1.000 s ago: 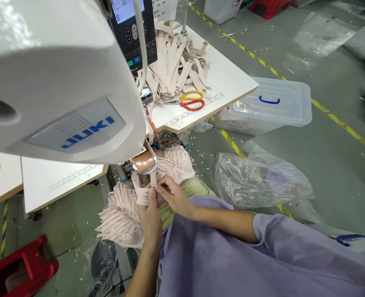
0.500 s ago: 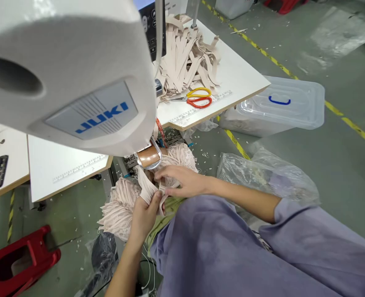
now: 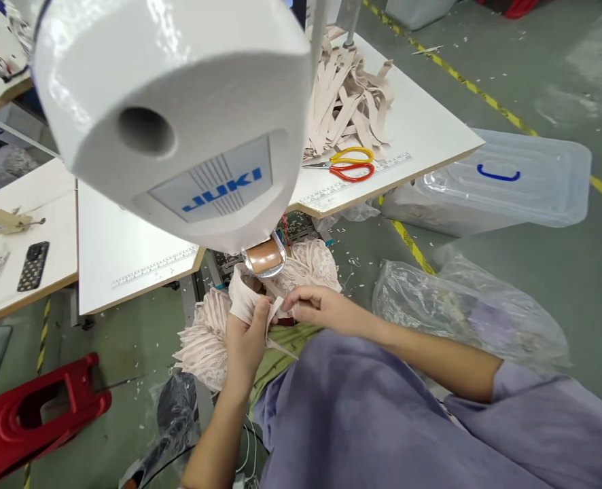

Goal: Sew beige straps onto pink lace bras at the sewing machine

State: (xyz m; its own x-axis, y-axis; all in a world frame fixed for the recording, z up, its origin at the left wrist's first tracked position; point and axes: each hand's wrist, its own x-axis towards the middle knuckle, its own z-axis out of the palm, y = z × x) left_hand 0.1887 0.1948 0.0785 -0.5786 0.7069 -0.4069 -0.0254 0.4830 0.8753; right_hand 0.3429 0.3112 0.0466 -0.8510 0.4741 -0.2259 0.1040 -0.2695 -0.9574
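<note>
Below the sewing machine head point(image 3: 219, 170) I work on pale beige lace garment pieces point(image 3: 206, 343). My left hand point(image 3: 246, 343) is closed on a smooth beige fabric band point(image 3: 242, 292), thumb on top. My right hand point(image 3: 324, 309) is just to the right, fingers curled and pinched at the free end of a narrow beige strip point(image 3: 275, 309); the fingertips partly hide it. More gathered lace point(image 3: 314, 261) lies behind my hands, by the machine's brown, metal-rimmed part point(image 3: 265, 258). Green cloth point(image 3: 285, 350) lies under my hands.
A heap of beige strips point(image 3: 352, 95) and scissors point(image 3: 352, 164) with yellow and red handles lie on the white table point(image 3: 428, 136). A lidded plastic box point(image 3: 525, 176) and plastic bags point(image 3: 464, 309) are at right. A phone point(image 3: 33, 266) and red stool point(image 3: 41, 414) are at left.
The view has shifted, so the machine and table appear farther right. My right hand has drawn away from my left, and the narrow strip's end now shows between them.
</note>
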